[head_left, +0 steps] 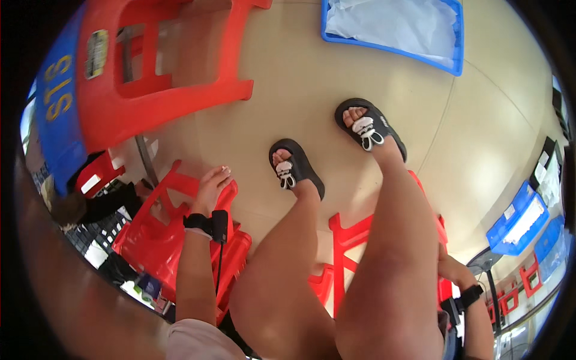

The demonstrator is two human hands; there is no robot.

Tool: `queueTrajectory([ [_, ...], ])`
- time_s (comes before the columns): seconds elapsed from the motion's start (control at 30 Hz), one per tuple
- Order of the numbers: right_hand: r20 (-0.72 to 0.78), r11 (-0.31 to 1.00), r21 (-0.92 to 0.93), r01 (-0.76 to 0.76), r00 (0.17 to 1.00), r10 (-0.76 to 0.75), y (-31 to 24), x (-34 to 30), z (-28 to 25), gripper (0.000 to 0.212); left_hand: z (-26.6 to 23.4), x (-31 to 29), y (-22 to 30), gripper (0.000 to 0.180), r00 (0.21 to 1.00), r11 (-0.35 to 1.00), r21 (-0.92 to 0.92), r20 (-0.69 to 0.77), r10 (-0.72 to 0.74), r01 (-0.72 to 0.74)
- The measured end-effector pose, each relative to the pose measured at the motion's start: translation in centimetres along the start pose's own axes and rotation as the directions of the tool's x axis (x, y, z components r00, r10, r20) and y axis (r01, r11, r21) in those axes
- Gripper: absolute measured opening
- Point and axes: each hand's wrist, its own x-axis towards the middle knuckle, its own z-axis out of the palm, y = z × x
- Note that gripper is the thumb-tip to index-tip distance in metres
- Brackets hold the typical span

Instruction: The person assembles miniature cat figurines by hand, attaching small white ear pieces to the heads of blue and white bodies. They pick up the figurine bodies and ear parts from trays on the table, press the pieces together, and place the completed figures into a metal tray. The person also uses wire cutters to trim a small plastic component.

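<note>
The person sits and looks down at the own legs and feet. The left hand (pixel 213 187) lies flat on the edge of a red plastic stool (pixel 159 237), the fingers stretched out and close together, the palm pressing on the smooth moulded surface; it pinches nothing. A black band with a small black box (pixel 207 223) goes around this wrist, and a thin black cable hangs down from it. The stool stands just beside the left knee, low on the floor, and it has hard ribs and open slots. The right hand (pixel 453 270) is at the right side of the right thigh, partly hidden behind the leg, so I cannot tell if its fingers are spread or closed; it is near the red seat (pixel 351 240) under the person. This wrist has a black band too. Both feet wear black sandals (pixel 297 168) with white straps on the glossy beige floor (pixel 300 90). A blue tray (pixel 393 27) with pale crumpled plastic film lies further ahead.
</note>
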Motion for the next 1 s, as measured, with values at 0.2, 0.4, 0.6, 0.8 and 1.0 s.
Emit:
queueTrajectory([
  [0.2, 0.006, 0.988, -0.098, 0.116, 0.993, -0.116, -2.7, -3.9, -3.3, 0.051, -0.9, -13.8, -1.1, 0.025, 0.996, 0.989, -0.137, -0.078, 0.044, -0.055],
  [0.4, -0.475, 0.791, -0.275, 0.546, 0.638, -0.606, -3.6, -8.5, -7.4, 0.032, -0.5, -27.7, -4.6, 0.027, 0.972, 0.911, -0.358, -0.182, 0.146, -0.204],
  [0.6, -0.461, 0.586, -0.494, 0.642, 0.379, -0.803, -8.0, -17.5, -7.8, 0.031, 3.2, -39.7, -14.2, 0.022, 0.956, 0.759, -0.589, -0.252, 0.153, -0.277],
  [0.8, -0.262, 0.268, -0.897, 0.351, 0.066, -0.963, -14.8, -25.6, -0.9, 0.024, 4.2, -45.5, -28.4, 0.025, 0.934, 0.595, -0.742, -0.354, 0.047, -0.311],
  [1.0, 0.371, 0.129, -0.800, 0.586, 0.651, -0.662, -16.6, -15.2, 10.2, 0.026, 5.9, -44.1, -40.5, 0.014, 0.958, 0.442, -0.851, -0.254, 0.131, -0.285],
])
